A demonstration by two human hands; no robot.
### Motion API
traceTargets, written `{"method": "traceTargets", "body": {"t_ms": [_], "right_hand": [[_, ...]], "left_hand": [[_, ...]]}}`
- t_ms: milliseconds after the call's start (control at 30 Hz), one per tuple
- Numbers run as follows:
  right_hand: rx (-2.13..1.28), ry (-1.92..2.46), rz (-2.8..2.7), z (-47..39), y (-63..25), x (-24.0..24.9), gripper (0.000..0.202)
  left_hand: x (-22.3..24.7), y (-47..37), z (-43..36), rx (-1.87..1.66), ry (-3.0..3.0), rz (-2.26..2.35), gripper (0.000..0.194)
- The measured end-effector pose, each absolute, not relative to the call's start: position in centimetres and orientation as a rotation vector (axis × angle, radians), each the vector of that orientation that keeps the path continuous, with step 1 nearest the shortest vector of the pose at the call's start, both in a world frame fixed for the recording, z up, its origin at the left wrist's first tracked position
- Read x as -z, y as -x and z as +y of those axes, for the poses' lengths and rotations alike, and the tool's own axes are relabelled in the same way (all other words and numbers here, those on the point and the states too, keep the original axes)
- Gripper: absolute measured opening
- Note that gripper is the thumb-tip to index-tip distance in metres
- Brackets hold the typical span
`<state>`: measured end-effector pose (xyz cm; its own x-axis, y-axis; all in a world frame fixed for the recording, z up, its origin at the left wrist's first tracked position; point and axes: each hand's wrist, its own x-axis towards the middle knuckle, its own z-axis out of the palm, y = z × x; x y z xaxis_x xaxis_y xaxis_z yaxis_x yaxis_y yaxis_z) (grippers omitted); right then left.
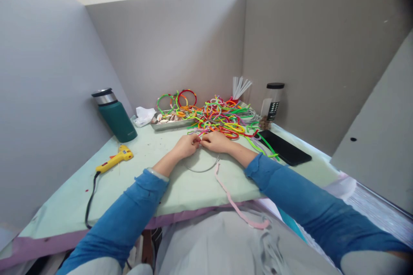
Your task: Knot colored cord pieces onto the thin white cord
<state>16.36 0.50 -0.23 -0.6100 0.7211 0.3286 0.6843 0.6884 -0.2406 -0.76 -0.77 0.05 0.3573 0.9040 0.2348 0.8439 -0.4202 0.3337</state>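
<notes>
My left hand (187, 146) and my right hand (215, 142) meet above the table, fingers closed in a pinch. A short pink pipe cleaner (200, 138) shows between the fingertips, mostly hidden by them. Below the hands a thin grey wire hoop (202, 171) curves over the tabletop; its upper part is out of sight behind the hands. Another fuzzy pale pink strip (232, 200) runs from the table over its front edge onto my lap. Just beyond my fingers lies a tangled pile of colourful pipe cleaners (222, 114).
A metal tray (174, 125) of shells stands behind, with decorated hoops (187, 93) at its back. To the left are a yellow glue gun (114, 160) with a cord and a green bottle (118, 118). On the right lie a black phone (285, 148) and a clear jar (271, 105). Grey partitions enclose the table.
</notes>
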Motion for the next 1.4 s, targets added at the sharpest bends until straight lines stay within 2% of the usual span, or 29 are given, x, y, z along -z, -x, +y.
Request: {"method": "traceTargets", "body": {"t_ms": [1400], "right_hand": [[-0.122, 1.094, -2.515, 0.56, -16.35, 0.24, 0.030]], "left_hand": [[-0.29, 0.57, -0.93, -0.537, -2.494, 1.611, 0.023]]}}
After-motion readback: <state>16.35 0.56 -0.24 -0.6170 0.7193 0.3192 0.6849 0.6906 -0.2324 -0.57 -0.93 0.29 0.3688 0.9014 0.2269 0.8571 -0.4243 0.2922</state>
